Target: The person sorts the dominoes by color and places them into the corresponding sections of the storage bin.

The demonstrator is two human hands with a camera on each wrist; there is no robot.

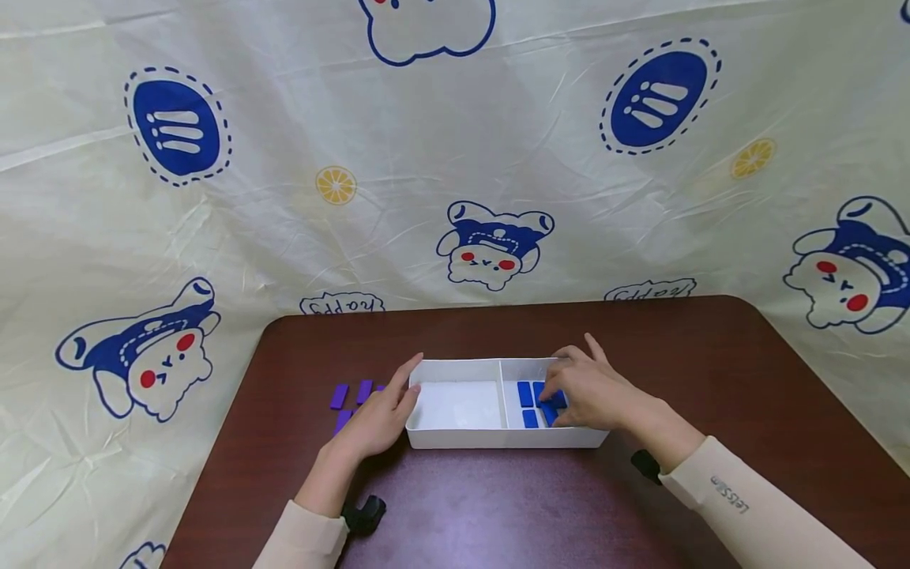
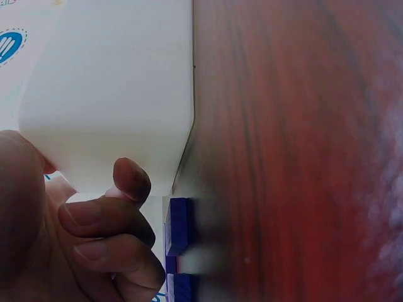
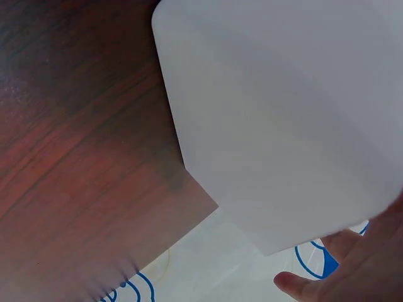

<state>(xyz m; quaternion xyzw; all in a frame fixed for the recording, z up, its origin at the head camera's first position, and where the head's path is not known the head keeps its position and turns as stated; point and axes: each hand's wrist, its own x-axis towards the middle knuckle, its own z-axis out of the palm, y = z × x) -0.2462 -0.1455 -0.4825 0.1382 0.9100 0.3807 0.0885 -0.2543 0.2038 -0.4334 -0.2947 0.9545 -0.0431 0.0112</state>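
Note:
A white two-compartment box (image 1: 462, 439) sits on the table. My left hand (image 1: 375, 423) holds its left end, with the thumb at the rim; in the left wrist view the fingers (image 2: 107, 217) curl against the end wall. Over the right compartment, my right hand (image 1: 590, 391) reaches down with thumb and index finger pinching a blue block (image 1: 550, 414). Several other blue blocks (image 1: 524, 393) lie on that compartment's floor, some partly hidden under the hand. The larger left compartment holds no blocks. In the right wrist view, the box wall (image 3: 271, 126) hides the fingertips.
Several purple blocks (image 1: 340, 396) lie on the brown table (image 1: 490, 506) left of the box, partly behind my left hand. A white printed cloth (image 1: 398, 237) hangs beyond the table's far edge. Each wrist carries a black band.

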